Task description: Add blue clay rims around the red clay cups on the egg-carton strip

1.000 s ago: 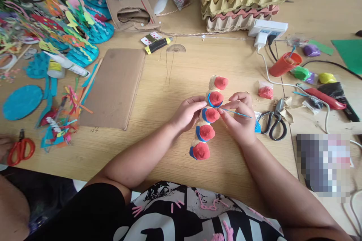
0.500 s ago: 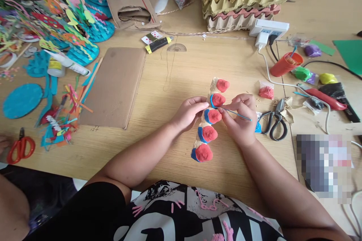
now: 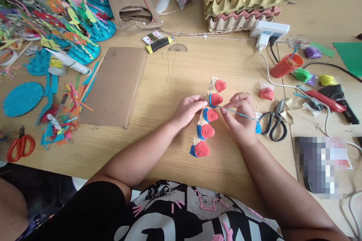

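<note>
My left hand (image 3: 189,111) pinches the left edge of an egg-carton strip (image 3: 211,84), near its second bump from the top. Red clay covers the tops of the several bumps, and blue clay lies along the left side of all but the topmost one. Between the thumb and fingers of my right hand (image 3: 240,116) is a thin blue stick (image 3: 239,113). Its tip touches or nearly touches the lower edge of the second bump, at the blue clay.
Black-handled scissors (image 3: 273,122), a red cup (image 3: 285,66) and bags of clay lie at right. Cardboard (image 3: 113,86), a blue disc (image 3: 23,99), paper scraps and red scissors (image 3: 20,146) are at left. Egg trays (image 3: 243,3) stand behind. Another person's leg shows lower left.
The strip has shifted slightly left, its lower end a little upward. The blue stick shows more of its length beside the strip. At the left edge, the other person's hand has mostly left view.
</note>
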A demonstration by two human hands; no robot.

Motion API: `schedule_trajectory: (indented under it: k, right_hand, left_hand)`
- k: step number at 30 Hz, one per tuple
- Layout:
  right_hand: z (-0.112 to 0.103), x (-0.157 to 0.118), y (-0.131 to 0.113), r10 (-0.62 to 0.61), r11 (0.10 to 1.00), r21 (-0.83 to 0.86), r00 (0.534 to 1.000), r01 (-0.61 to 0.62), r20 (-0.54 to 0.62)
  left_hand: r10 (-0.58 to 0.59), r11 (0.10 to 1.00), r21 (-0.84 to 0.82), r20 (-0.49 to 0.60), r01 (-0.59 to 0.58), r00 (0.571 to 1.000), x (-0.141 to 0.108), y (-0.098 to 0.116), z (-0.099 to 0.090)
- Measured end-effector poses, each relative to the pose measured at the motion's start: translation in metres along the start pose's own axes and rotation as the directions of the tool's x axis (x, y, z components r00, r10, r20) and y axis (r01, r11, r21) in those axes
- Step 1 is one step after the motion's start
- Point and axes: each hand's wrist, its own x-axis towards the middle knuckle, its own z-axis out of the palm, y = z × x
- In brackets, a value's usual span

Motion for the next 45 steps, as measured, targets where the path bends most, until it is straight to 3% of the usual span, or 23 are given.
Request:
schedule_trajectory:
  k: [9,31,35,45]
  right_hand:
    - [0.000,0.002,0.001,0.015,0.995,0.096,0.998,-0.020,0.057]
    - [0.003,0.000,-0.002,-0.097,0.979,-0.178,0.995,0.097,0.007]
    - [0.003,-0.001,-0.001,-0.179,0.966,-0.194,0.984,0.173,-0.015]
    - [0.003,-0.001,-0.002,-0.212,0.957,-0.203,0.977,0.206,-0.011]
  left_hand:
    - [0.002,0.994,0.108,-0.028,0.001,1.000,-0.001,0.009,0.002]
    - [0.001,0.982,0.188,-0.012,0.002,1.000,-0.004,0.012,0.004]
    - [0.007,0.978,0.210,0.012,-0.010,1.000,-0.004,0.012,0.004]
    - [0.040,0.948,0.314,0.043,-0.052,0.998,-0.006,0.012,0.005]
